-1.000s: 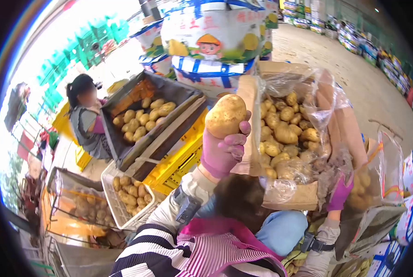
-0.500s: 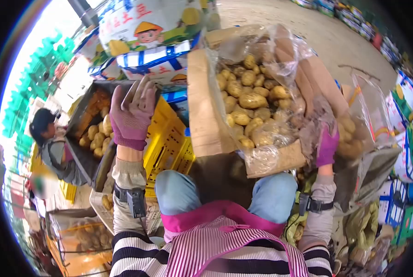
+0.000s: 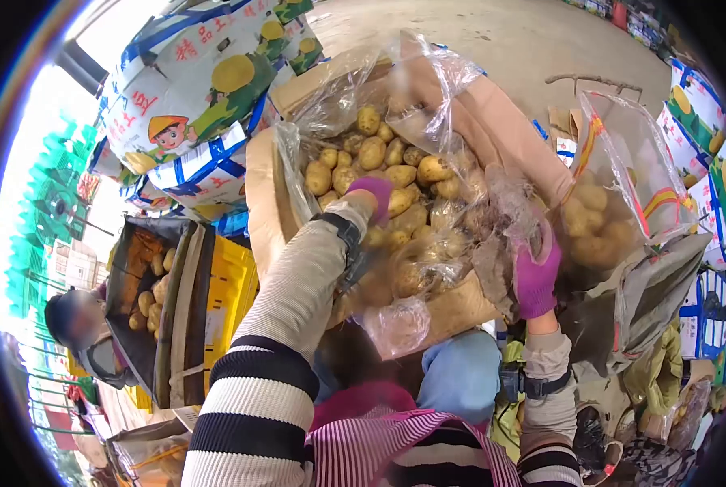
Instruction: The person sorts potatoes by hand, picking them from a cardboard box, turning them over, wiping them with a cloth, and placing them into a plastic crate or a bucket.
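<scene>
Lowered from its open, empty pose, the left hand (image 3: 371, 195) reaches among potatoes (image 3: 372, 152) in the cardboard carton (image 3: 266, 203) at twelve o'clock, its grip hidden; the right hand (image 3: 536, 276) curls round grey cloth (image 3: 491, 264) at four.

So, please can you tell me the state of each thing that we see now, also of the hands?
Left hand: gloved, over the potatoes, fingers mostly hidden.
Right hand: gloved, at the box's edge, grip unclear.
Box: open, holding potatoes.
Potatoes: loose, heaped.
Liner: crumpled, opened around the potatoes.
Clear bag: open, potatoes inside.
Bin: open, potatoes inside.
Printed bags: stacked, bulging.
</scene>
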Tool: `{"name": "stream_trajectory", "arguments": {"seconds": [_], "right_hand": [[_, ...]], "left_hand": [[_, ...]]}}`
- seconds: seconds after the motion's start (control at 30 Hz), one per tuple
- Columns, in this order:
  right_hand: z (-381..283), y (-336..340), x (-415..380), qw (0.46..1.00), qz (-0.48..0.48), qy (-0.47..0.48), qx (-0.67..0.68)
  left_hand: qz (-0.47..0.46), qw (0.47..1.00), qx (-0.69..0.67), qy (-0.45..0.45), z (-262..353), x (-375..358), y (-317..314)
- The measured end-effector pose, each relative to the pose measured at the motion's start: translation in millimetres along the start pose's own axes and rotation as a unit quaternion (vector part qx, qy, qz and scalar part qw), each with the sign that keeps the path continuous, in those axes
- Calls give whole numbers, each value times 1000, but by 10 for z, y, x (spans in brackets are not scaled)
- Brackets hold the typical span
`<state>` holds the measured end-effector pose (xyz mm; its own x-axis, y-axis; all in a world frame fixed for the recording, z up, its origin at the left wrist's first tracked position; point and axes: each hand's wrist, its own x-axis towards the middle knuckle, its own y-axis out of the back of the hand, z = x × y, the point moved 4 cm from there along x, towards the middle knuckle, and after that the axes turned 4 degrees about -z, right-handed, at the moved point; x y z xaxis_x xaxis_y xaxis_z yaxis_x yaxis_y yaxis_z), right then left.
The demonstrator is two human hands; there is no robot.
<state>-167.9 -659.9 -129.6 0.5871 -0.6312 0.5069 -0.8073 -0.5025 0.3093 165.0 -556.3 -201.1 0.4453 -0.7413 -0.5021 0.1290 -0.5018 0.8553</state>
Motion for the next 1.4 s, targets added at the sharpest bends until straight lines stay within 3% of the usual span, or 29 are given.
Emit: {"name": "stream_trajectory", "arguments": {"seconds": [0.03, 0.13, 0.17, 0.2, 0.27, 0.33, 0.5, 0.6, 0.63, 0.67, 0.7, 0.73, 0.77, 0.8, 0.83, 0.87, 0.93, 1.0, 1.03, 1.07, 1.13, 1.17, 1.2, 1.23, 1.27, 1.3, 1.37, 1.4], "right_hand": [[3, -2, -10, 1000, -1, -2, 12], [-8, 3, 23, 999, 4, 14, 35], [10, -8, 12, 999, 11, 27, 36], [2, 1, 4, 999, 18, 37, 35], [-14, 33, -21, 1000, 14, 20, 18], [-47, 19, -6, 1000, 13, 10, 22], [98, -18, -6, 999, 20, 6, 30], [199, -2, -66, 996, 49, -5, -73], [263, -7, -101, 990, 63, -23, -128], [317, 24, -77, 996, 34, -10, -84], [334, 30, -55, 994, 23, -5, -103], [609, 56, -43, 992, 46, -14, -119], [611, 54, -13, 997, 40, -32, -52], [760, 75, 28, 999, 25, -42, -9], [760, 35, 63, 998, 29, -53, 6], [776, 58, 67, 997, 40, -69, 16], [585, 31, 2, 996, 34, -84, 10], [571, 44, -37, 993, 55, -50, -96], [652, 44, -46, 995, 66, -19, -73], [504, 33, -71, 988, 74, -23, -135], [297, 37, -95, 994, 69, -55, -66], [268, 14, -62, 996, 67, -64, 7], [255, -3, -46, 992, 63, -71, 81], [224, 2, -61, 993, 67, -68, 70], [199, 3, -82, 994, 71, -64, 61], [197, 7, -97, 994, 74, -60, 52], [347, -10, -164, 994, 90, -51, 24], [399, -24, -186, 994, 97, -45, 10]], "left_hand": [[17, 1000, 9, -4, -2, -44, 5], [-53, 989, -138, 26, 55, -342, 356], [-106, 970, -216, 33, 86, -479, 456], [-107, 927, -357, -39, 87, -610, 519], [-101, 768, -608, -174, 36, -996, 621], [-105, 610, -752, -226, 179, -1515, 757], [-136, 198, -904, -354, 301, -2493, 665], [-122, 126, -902, -395, 241, -2860, 476], [-85, 129, -913, -379, 177, -2989, 404], [-4, 168, -922, -350, 84, -3141, 322], [161, 321, -879, -315, -52, -3293, 210], [298, 429, -811, -263, -167, -3479, 146], [442, 493, -723, -196, -333, -3706, 95], [547, 512, -649, -129, -511, -3905, 46], [571, 454, -675, -113, -711, -4030, -28], [543, 333, -755, -157, -945, -4151, -83], [483, 31, -843, -234, -1434, -4384, -195], [606, -21, -793, -62, -2366, -4219, -515], [517, -11, -852, -86, -2211, -4154, -324], [425, 4, -898, -112, -1991, -4071, -71], [415, 237, -874, -93, -1294, -3759, 614], [343, 366, -844, -191, -1161, -3432, 757], [279, 547, -764, -197, -792, -3211, 1028], [213, 640, -718, -169, -545, -2859, 1193], [232, 870, -343, -267, -334, -2517, 1364], [206, 912, -306, -178, -142, -2007, 1387], [89, 974, -173, -114, 151, -1094, 1222], [81, 986, -131, -70, 291, -870, 1153]]}}
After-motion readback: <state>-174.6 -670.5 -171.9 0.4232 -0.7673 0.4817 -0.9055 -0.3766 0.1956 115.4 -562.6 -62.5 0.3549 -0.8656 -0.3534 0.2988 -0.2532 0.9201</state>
